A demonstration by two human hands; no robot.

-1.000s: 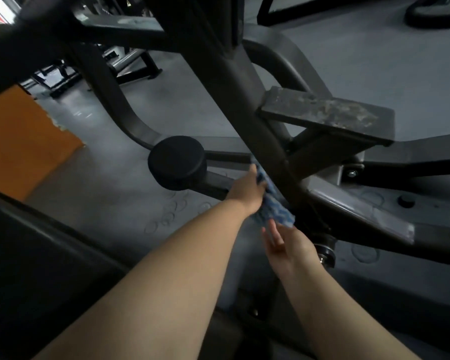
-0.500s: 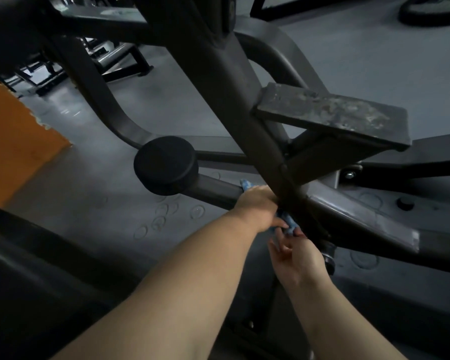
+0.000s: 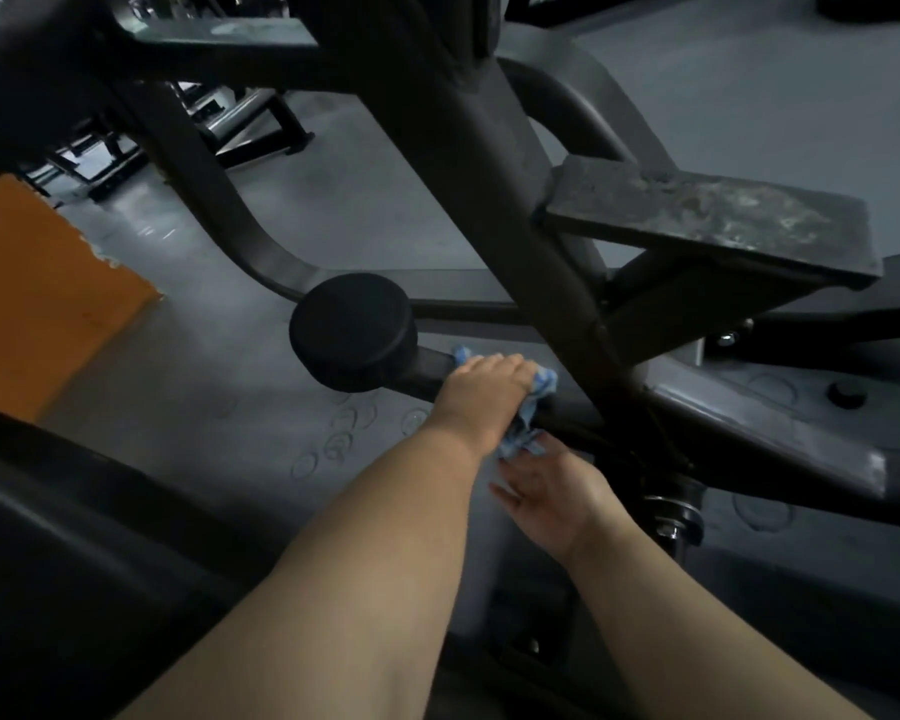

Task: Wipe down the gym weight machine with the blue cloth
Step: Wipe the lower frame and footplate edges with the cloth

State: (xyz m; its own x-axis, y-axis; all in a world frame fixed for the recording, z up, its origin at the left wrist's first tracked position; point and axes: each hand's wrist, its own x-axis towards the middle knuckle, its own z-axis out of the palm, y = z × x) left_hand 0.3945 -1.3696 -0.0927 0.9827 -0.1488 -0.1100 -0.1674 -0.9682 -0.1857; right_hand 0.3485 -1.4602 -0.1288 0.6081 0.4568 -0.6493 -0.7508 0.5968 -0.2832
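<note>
Head view looks down on a dark steel gym weight machine. Left hand curls over its horizontal black bar, clamping a crumpled blue cloth beside the round black end cap. Right hand lies spread below, fingertips seemingly touching the cloth's hanging tail.

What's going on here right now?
A person is wiping a weight machine. The left hand grips the blue cloth around a dark bar, just right of its round end cap. The right hand is open just under the cloth's hanging end, below the bar.
</note>
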